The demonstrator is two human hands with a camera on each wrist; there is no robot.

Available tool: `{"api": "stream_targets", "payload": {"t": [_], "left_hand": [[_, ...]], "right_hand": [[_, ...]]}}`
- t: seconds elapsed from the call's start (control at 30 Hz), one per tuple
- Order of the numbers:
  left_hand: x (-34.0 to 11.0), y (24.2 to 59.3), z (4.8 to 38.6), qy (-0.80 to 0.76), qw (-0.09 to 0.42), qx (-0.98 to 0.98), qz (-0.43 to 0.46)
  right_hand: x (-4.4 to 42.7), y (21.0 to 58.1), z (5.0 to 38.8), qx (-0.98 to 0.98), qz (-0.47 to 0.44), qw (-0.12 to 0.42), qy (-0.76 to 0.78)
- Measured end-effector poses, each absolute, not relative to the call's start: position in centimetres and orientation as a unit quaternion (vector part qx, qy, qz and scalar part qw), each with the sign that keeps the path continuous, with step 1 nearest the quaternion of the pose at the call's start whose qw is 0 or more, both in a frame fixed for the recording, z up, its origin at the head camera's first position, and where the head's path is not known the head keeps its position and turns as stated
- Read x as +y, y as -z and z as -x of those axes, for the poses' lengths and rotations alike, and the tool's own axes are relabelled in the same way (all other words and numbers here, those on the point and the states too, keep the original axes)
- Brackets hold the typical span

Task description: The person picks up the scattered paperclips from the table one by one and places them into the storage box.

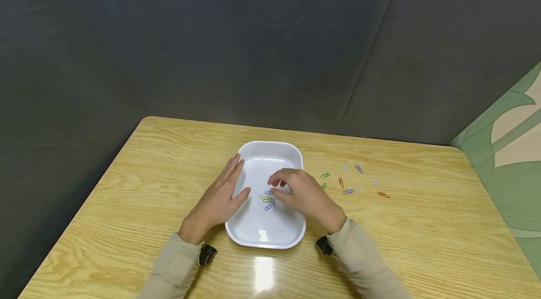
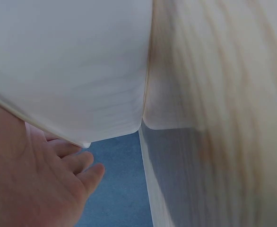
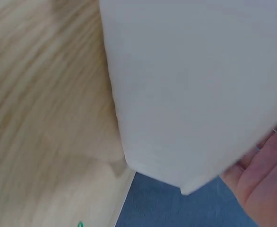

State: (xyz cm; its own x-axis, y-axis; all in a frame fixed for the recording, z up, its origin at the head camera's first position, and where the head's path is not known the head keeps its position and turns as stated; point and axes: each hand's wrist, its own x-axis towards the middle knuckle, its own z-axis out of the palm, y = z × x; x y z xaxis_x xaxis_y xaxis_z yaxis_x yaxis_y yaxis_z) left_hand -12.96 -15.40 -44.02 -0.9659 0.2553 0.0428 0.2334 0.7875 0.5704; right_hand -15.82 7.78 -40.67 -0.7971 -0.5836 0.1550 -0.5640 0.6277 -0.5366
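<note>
A white rectangular tray (image 1: 264, 238) lies on the table, with several paper clips (image 1: 267, 199), blue and yellow, grouped in its middle. My left hand (image 1: 220, 198) rests along the tray's left rim, fingers straight and thumb reaching inward over the edge. Over the tray's right side, my right hand (image 1: 300, 191) has bent fingers, with a gap showing between thumb and index fingertip beside the clips. Small glints show along its fingers in the right wrist view; what they are is unclear. The tray wall (image 2: 82, 71) fills much of the left wrist view.
To the tray's right, several loose paper clips in red (image 1: 341, 182), green (image 1: 325, 175), blue (image 1: 359, 168) and white (image 1: 374, 181) are scattered on the wooden table (image 1: 422, 224). A dark curtain (image 1: 253, 45) hangs behind the table. A green patterned surface (image 1: 515, 186) stands at the right.
</note>
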Motion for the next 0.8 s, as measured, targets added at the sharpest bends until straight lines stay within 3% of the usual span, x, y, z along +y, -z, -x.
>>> {"api": "stream_targets", "payload": {"t": [0.8], "left_hand": [[-15.3,44.0,13.0,-0.306,0.022,0.943,-0.125]], "right_hand": [[16.2,40.2,14.8,0.906,0.268,-0.07,0.319]]}}
